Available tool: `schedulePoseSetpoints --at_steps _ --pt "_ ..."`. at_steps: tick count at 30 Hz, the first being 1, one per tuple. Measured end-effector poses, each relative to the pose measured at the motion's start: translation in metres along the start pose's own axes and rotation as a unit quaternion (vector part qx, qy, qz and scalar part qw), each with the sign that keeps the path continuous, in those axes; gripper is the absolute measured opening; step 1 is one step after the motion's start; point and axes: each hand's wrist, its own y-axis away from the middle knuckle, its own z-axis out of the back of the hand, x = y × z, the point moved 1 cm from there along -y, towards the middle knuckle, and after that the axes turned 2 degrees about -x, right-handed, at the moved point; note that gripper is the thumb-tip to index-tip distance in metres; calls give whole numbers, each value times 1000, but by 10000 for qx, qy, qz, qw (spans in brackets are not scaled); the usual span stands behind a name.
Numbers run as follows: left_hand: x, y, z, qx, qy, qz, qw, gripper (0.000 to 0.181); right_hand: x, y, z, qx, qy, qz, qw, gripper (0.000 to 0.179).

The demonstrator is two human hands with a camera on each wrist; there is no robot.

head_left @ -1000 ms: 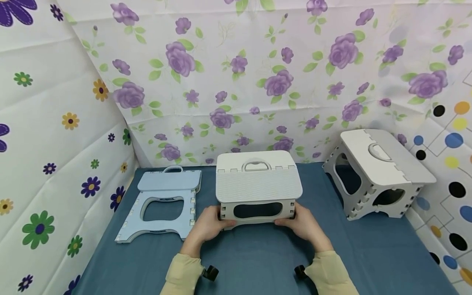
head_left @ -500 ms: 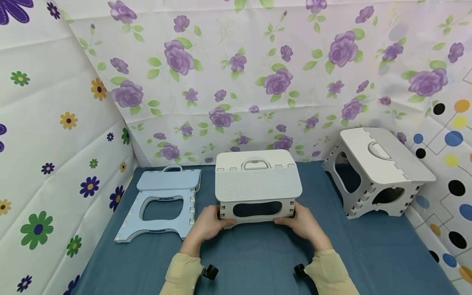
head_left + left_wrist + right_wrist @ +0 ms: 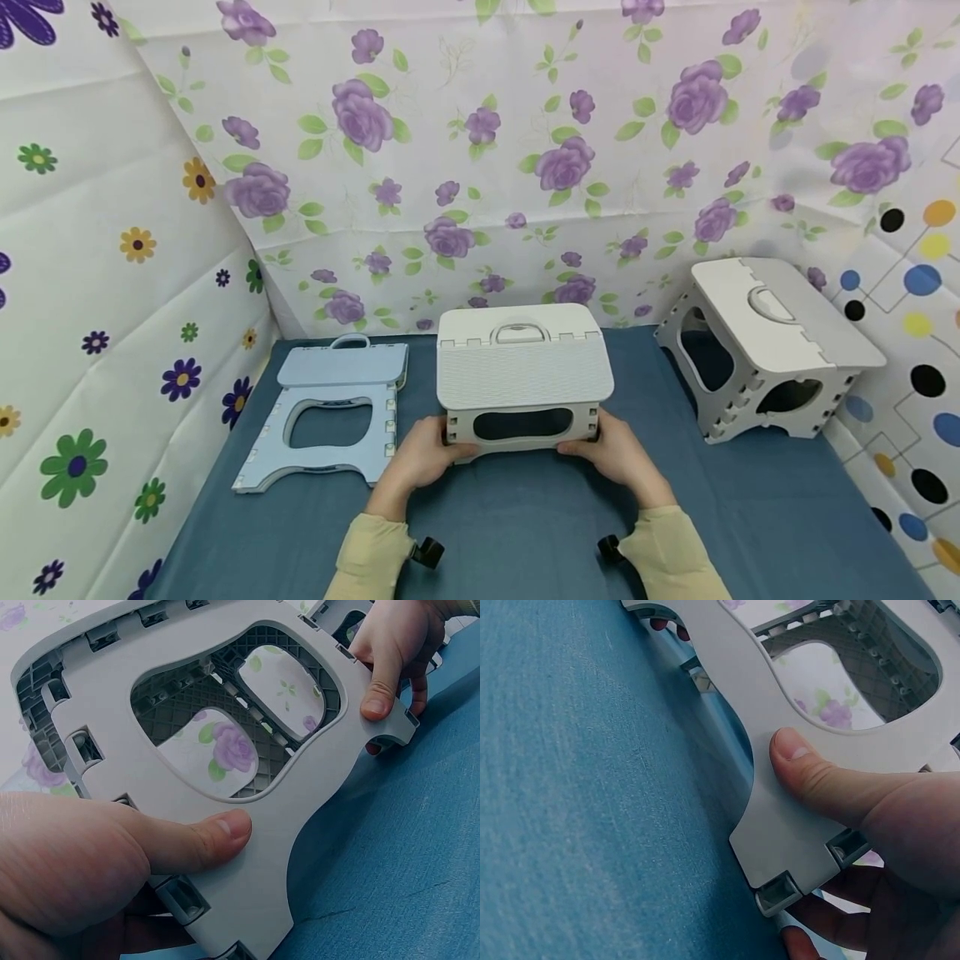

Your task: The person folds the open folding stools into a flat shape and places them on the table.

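Note:
A white folding step stool [image 3: 525, 379] stands unfolded at the middle of the blue-covered table, its handle toward the back. My left hand [image 3: 422, 454] grips its left front leg low down, thumb pressed on the front panel. On the opposite side, my right hand [image 3: 615, 452] holds the right front leg in the same manner. The left wrist view shows the thumb lying below the oval opening of the stool panel [image 3: 259, 847], with the fingers behind it. In the right wrist view the fingers curl behind the panel [image 3: 735, 772] near its lower corner, partly hidden.
A light blue folding stool [image 3: 330, 433] lies folded flat to the left. Another white folding stool [image 3: 768, 350] stands unfolded at an angle on the right. Flowered cloth [image 3: 465, 167] hangs behind the table [image 3: 517, 533], with patterned cloths at both sides.
Both hands keep their grip on the white stool, which stays in place. Only the head view has shifted very slightly.

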Motion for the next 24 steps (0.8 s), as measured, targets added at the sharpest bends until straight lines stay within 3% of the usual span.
schedulePoseSetpoints --at_steps 24 --pt "1 -1 0 0 26 20 10000 39 2 0 0 24 55 -13 10000 71"
